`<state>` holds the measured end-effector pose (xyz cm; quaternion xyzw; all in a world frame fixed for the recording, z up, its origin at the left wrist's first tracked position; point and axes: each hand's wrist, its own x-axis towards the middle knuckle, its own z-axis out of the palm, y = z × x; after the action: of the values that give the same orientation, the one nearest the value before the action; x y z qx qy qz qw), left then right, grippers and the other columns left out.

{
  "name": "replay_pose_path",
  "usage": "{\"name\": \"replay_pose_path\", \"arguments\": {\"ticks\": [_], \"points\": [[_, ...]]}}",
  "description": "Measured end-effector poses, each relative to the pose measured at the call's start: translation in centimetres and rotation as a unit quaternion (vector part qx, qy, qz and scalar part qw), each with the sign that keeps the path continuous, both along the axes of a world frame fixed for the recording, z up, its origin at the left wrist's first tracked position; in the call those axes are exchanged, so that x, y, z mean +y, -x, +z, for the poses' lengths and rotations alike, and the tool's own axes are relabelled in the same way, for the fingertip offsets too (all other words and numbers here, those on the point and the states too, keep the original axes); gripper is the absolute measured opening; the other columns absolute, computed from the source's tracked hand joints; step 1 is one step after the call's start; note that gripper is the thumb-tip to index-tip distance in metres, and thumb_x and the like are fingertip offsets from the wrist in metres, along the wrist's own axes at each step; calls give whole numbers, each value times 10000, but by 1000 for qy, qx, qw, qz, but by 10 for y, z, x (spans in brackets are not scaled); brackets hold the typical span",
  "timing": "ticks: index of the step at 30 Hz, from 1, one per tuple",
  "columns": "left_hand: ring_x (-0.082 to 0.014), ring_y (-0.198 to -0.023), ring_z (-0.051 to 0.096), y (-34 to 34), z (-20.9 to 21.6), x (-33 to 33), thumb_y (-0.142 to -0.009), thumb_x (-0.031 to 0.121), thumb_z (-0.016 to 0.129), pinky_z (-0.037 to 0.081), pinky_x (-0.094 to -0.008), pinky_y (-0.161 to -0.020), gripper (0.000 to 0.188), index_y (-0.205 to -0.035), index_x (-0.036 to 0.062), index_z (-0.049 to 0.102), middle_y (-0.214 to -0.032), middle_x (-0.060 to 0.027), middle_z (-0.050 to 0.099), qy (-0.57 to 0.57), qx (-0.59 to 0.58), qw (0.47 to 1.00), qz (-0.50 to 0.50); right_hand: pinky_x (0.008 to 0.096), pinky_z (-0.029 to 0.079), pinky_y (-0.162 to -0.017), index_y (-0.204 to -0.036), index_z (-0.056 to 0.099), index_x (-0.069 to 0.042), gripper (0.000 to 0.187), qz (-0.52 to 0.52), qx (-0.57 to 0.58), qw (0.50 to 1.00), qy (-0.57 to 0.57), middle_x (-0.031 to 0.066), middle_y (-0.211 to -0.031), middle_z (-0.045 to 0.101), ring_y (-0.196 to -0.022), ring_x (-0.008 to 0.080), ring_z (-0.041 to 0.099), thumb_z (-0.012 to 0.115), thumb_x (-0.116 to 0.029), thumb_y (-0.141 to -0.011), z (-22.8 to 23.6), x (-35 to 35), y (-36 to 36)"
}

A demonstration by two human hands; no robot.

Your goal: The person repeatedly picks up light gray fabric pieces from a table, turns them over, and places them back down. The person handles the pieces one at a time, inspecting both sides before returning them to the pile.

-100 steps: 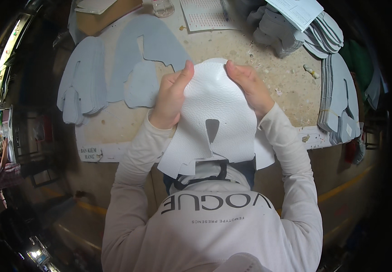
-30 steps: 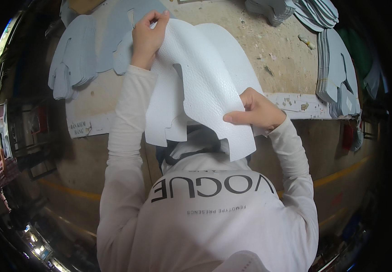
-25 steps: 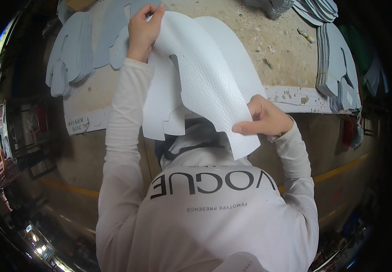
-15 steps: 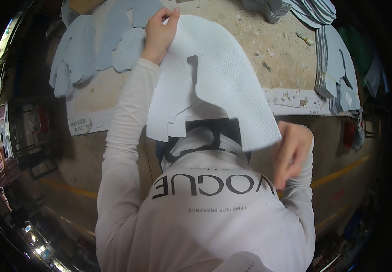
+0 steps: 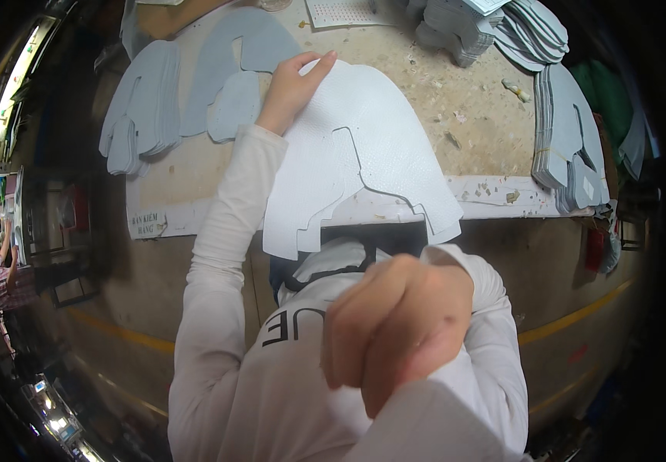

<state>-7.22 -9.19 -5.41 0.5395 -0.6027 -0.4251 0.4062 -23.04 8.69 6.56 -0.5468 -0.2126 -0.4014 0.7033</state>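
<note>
A white, grained, leather-like cut piece point(image 5: 406, 142) with a rounded top and a stepped notch lies over the table's near edge, its lower ends hanging past it. Doubled outlines show along the notch and lower ends, as of overlapping layers. My left hand point(image 5: 293, 91) pinches it at the upper left, thumb on the top edge. Close to the camera, in front of my shirt, my right hand point(image 5: 398, 331) is raised with its fingers curled in. Its fingertips are hidden, so whatever it may hold cannot be made out. It is apart from the white piece.
Stacked grey-blue cut pieces point(image 5: 144, 100) stand at the table's left, with more loose ones point(image 5: 233, 100) beside them. Other stacks point(image 5: 556, 131) line the right edge and far right corner. A printed sheet point(image 5: 344, 13) lies at the back. Small scraps dot the worn tabletop point(image 5: 471, 108).
My right hand has come up from beside the piece's lower right corner toward the camera. The white piece's lower ends have drawn closer, and doubled edges now show. My left hand still grips its top.
</note>
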Motion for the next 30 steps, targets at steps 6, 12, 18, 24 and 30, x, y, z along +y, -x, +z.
{"name": "replay_pose_path", "arguments": {"ticks": [6, 12, 18, 24, 30], "points": [[-175, -853, 637, 4, 11, 13, -851, 333, 677, 487, -256, -756, 402, -1053, -15, 671, -934, -103, 687, -51, 46, 995, -68, 322, 517, -607, -809, 702, 53, 196, 26, 18, 1000, 3, 141, -820, 607, -717, 264, 605, 656, -126, -874, 15, 2, 4], [-140, -879, 622, 6, 20, 17, -873, 276, 660, 478, -241, -793, 330, -1073, 13, 672, -975, -71, 680, -121, 130, 968, -175, 271, 473, -610, -910, 697, -2, 215, -309, 207, 919, 133, 134, -856, 627, -768, 209, 593, 691, -195, -817, 8, -56, 26], [-107, -944, 589, -2, 13, 12, -867, 173, 652, 433, -232, -882, 258, -1070, 18, 680, -1001, -45, 671, -80, 140, 970, -182, 281, 464, -662, -1025, 701, -75, 316, -566, 392, 666, 287, 59, -896, 660, -788, 129, 602, 618, -346, -886, -57, -182, 21], [-98, -819, 606, -4, 9, 9, -831, 120, 675, 470, -208, -768, 286, -1071, -34, 649, -943, -63, 671, -130, 77, 977, -151, 331, 495, -670, -947, 730, -60, 378, -480, 501, 719, 41, 152, -751, 691, -665, 214, 639, 626, -413, -860, -118, -184, 17], [-135, -812, 634, -1, 9, 22, -811, 173, 713, 501, -237, -729, 378, -1099, -51, 611, -952, -96, 668, -168, 28, 975, -146, 369, 507, -688, -946, 735, -82, 443, -565, 556, 609, -7, 165, -776, 692, -706, 307, 667, 586, -487, -844, -129, -189, 12]]}}
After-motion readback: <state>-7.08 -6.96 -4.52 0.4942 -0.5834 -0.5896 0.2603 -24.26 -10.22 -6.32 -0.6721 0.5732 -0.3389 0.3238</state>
